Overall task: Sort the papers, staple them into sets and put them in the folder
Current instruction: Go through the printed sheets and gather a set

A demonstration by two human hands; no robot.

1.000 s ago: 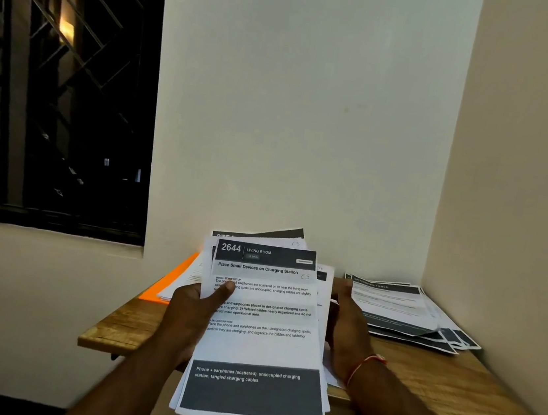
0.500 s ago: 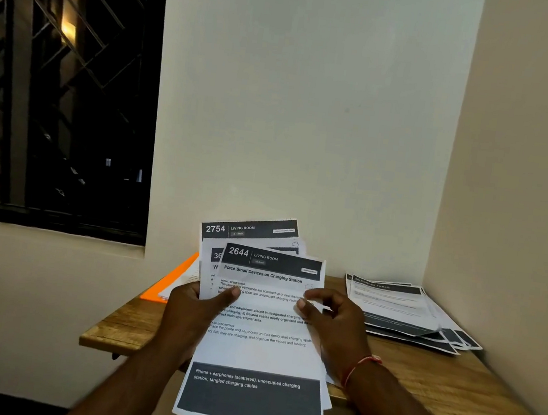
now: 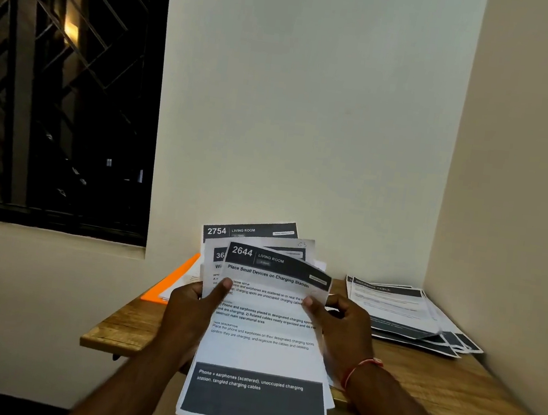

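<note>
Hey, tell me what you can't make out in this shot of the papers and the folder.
Head view, second sheet: only "36" shows; the 2644 sheet covers the rest.
Head view, orange folder: mostly hidden behind the held stack.
Head view, right pile: print too blurred to read.
Head view, held stack: sheet count hidden by overlap and the gripping left hand.

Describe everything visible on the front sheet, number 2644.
Sheet 2644 is white printed paper at the front of the fanned stack. Dark header: 2644, LIVING ROOM; title Place Small Devices on Charging Station; text blocks; dark bottom band with white text. It is held sloping above the wooden table's near edge. The left hand's thumb presses its left edge; the right hand pinches its right edge, bending the upper right corner.
</note>
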